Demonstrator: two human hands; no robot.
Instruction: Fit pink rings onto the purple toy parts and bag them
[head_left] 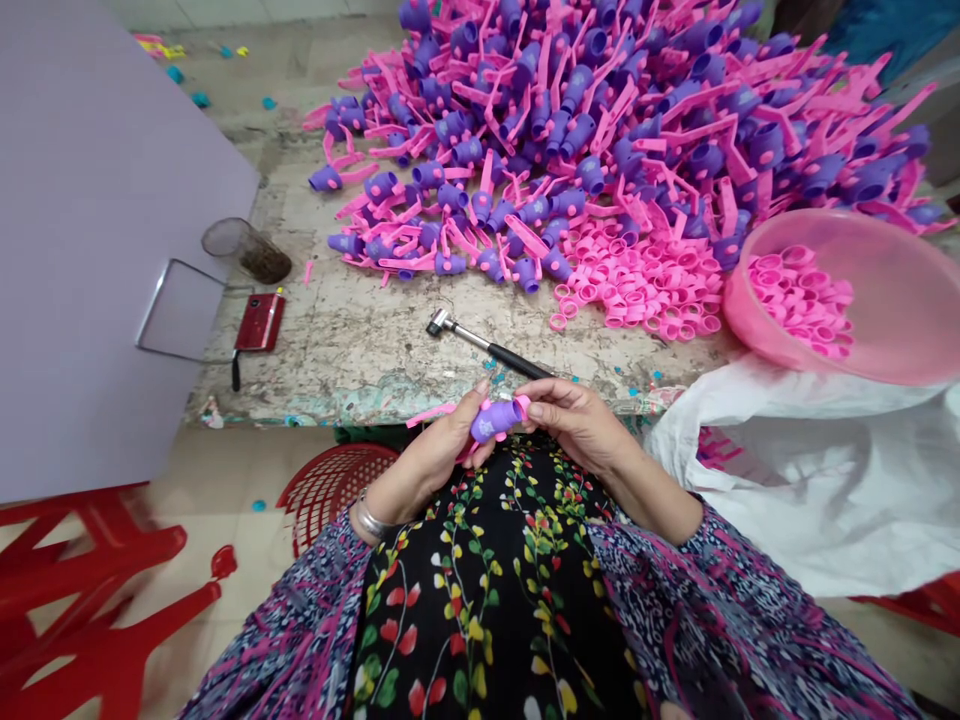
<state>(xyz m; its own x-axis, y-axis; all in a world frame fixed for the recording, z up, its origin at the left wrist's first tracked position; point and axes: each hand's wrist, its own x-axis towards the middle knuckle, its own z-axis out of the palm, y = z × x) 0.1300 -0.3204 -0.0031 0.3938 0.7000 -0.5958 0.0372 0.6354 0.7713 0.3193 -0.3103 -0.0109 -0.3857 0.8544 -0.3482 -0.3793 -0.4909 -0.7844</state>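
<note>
My left hand is closed around a purple plastic barrel piece with pink arms, held just off the table's front edge. In my right hand a small pink ring is pinched against the open end of that piece. Whether the ring is seated on it I cannot tell. Beyond my hands lies a hammer with a black grip, its head pointing left. Loose pink rings are heaped behind it, beside a big pile of purple and pink pieces.
A pink bowl of rings stands at the right, above a white sack. To the left are a glass with dark contents and a red phone-like object. A red basket and red stools are below.
</note>
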